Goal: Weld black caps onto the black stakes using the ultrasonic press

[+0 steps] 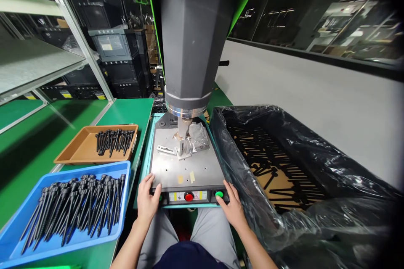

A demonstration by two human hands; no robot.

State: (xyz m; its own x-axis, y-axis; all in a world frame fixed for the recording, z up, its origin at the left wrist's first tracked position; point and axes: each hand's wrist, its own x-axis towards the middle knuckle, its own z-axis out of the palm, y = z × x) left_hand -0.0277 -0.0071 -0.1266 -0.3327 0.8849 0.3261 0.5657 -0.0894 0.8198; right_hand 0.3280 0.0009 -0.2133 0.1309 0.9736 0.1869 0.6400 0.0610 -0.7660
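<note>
My left hand (147, 198) lies over the front left corner of a bench press, thumb at a mostly hidden green button (160, 198). At the front right corner, my right hand (232, 207) has its thumb by the other green button (219, 193). Fingers of both hands are apart, and neither holds anything. Between them sits a red button (188, 196) on the front panel. On the metal plate (170, 176), a small white fixture (184, 156) stands under the press's metal horn (184, 127); whether a part is in it I cannot tell.
At left, a blue tray (126, 201) holds many black ribbed screw-like parts, and a brown tray (82, 145) holds more. A box lined with black plastic (221, 151) stands at right with similar parts in rows. The grey machine head (192, 38) hangs above the plate. Crates (116, 46) are stacked behind.
</note>
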